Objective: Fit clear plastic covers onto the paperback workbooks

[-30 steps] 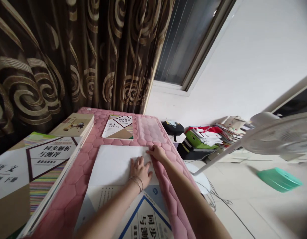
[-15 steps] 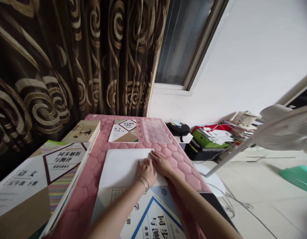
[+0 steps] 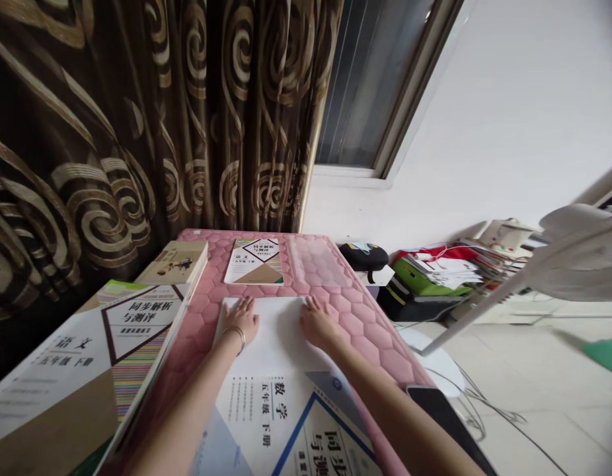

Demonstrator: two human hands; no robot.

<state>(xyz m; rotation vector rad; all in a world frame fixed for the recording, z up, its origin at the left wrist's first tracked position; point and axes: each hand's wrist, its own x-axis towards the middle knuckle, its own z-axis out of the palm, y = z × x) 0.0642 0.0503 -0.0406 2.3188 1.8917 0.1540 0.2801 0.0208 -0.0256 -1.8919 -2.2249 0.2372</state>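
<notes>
A math workbook [image 3: 266, 416], with a blue diamond outline on its cover, lies in front of me on the pink quilted cover. A blank white sheet [image 3: 279, 330] spans its far part; whether it is folded over the workbook, I cannot tell. My left hand [image 3: 242, 318], with thin bangles at the wrist, rests palm down on the sheet's far left corner. At the far right edge, my right hand [image 3: 320, 324] presses on the same sheet. The fingers of both hands are stretched out and grip nothing.
Stacked books [image 3: 112, 357] lie on the left, a smaller booklet [image 3: 255, 261] beyond the sheet. A dark flat device [image 3: 447, 423] is by my right forearm. A black case [image 3: 363, 256], piled papers [image 3: 437, 270] and a white fan [image 3: 578, 258] stand right. A patterned curtain [image 3: 187, 132] hangs behind.
My left hand has slid left, away from my right hand, to the sheet's left corner. My right hand stays near the right edge. The view has shifted slightly.
</notes>
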